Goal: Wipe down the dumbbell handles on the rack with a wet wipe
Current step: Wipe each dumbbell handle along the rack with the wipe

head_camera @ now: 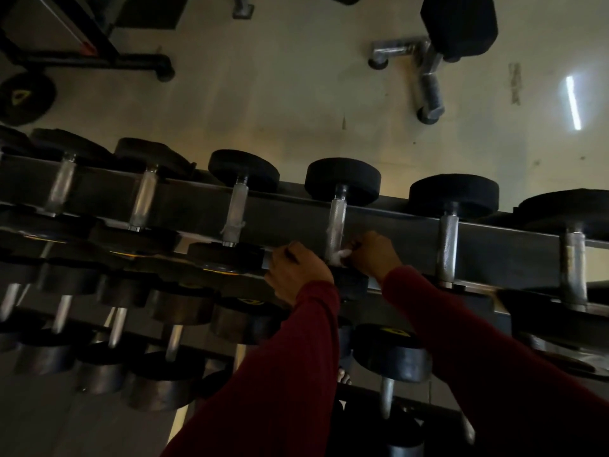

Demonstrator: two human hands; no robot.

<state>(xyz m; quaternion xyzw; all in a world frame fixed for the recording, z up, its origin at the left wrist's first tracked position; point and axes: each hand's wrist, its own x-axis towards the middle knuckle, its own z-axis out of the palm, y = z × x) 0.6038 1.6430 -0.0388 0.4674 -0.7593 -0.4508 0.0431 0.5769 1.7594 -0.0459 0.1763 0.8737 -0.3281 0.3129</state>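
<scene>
Your right hand (370,255) pinches the wet wipe (339,255) vs the low end of the center handle (336,225), so it can rub upward. Left hand (296,272), at 9 o'clock, curls on the rack (290,216) edge, prob. bracing.

Both arms reach forward and up from the lower edge of the view, each in a dark red sleeve down to the wrist. The left hand (298,272) shows its back, knuckles up, fingers curled over and out of sight; whether they hold anything cannot be told. The right hand (370,255), close beside it, is also curled, its fingers (354,250) pinching a small white wad. The wrists are nearly level.
</scene>
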